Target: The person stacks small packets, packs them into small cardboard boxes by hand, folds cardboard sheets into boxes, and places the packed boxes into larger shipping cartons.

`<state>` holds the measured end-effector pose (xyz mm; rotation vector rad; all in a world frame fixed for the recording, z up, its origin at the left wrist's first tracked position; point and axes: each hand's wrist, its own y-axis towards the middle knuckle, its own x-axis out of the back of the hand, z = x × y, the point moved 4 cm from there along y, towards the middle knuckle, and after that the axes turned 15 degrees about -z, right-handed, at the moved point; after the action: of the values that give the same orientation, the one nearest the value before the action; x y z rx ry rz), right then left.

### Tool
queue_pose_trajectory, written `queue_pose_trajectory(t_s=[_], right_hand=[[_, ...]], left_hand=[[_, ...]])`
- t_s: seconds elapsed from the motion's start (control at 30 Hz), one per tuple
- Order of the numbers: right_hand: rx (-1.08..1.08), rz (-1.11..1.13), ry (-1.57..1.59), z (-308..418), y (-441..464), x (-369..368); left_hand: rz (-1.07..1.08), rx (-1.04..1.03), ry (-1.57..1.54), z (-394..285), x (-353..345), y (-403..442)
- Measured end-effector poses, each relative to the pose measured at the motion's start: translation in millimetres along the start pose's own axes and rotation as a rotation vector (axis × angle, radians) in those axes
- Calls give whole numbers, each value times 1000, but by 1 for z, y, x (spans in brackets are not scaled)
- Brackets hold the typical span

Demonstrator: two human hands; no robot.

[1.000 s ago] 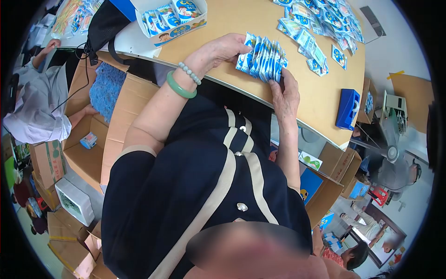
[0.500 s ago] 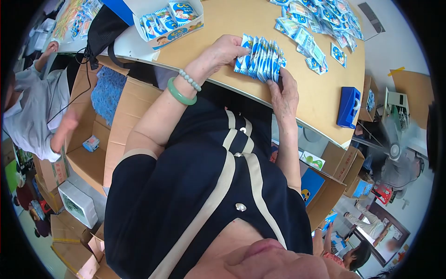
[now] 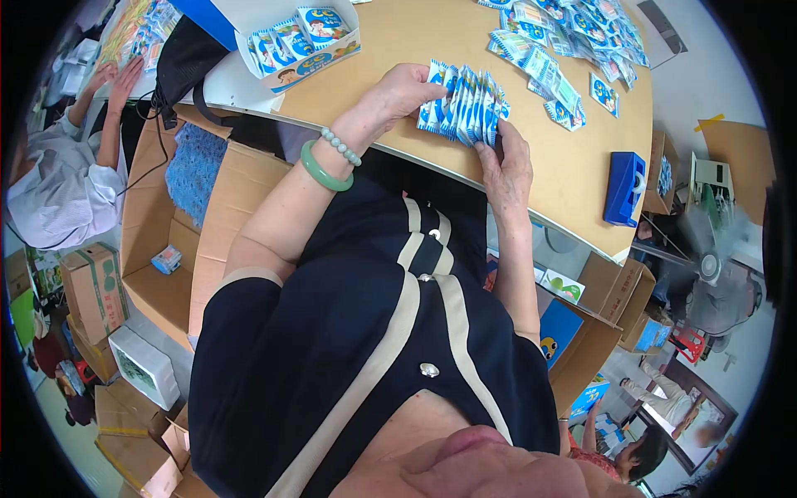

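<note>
A row of small blue-and-white packets stands on edge, pressed side by side, above the near edge of the table. My left hand, with a bead bracelet and a green bangle on its wrist, grips the row's left end between thumb and fingers. At the lower right end, my right hand holds the row with its thumb against the packets; its other fingers are partly hidden. To the left sits an open white carton with several like packets standing inside.
A heap of loose packets lies at the back right, one single packet beside it. Near the right edge stands a blue tape dispenser. An open cardboard box is below left; another person works at the far left.
My hands and the row of packets stay almost in place. The person at left has moved an arm up to the table there. The view has shifted slightly.
</note>
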<state>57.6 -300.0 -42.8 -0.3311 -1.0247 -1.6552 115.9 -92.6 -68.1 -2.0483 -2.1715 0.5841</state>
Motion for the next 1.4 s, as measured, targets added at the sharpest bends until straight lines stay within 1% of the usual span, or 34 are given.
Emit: queue_pose_trajectory(t_s=[0.1, 0.27, 0.4, 0.53, 0.63, 0.8, 0.9, 1.07, 1.2, 1.3, 1.33, 1.4], right_hand=[[18, -7, -7, 2, 0, 1], [27, -16, -14, 2, 0, 1], [39, -19, -11, 0, -1, -1], [3, -9, 31, 1, -1, -1], [14, -13, 27, 1, -2, -1], [59, -37, -7, -3, -3, -1], [74, -47, 8, 0, -2, 0], [44, -42, 27, 0, -2, 1], [38, -41, 36, 0, -1, 0], [66, -38, 28, 0, -2, 0], [61, -42, 28, 0, -2, 0], [64, -48, 45, 0, -2, 0]], left_hand=[[17, 49, -45, -7, -4, -8], [48, 13, -31, -6, -8, -6], [41, -5, -21, -7, -9, -7], [7, 8, -13, -8, -10, -8], [-31, -17, 36, -4, -9, -5], [-34, -29, 22, -1, -10, -4], [-20, -48, 128, -1, -10, -1], [-27, -80, 164, -2, -14, -4], [-83, -148, 224, 0, -16, -2], [-195, -236, 311, 1, -14, -1], [-190, -236, 315, 2, -14, 0], [-171, -180, 213, -2, -16, -4]])
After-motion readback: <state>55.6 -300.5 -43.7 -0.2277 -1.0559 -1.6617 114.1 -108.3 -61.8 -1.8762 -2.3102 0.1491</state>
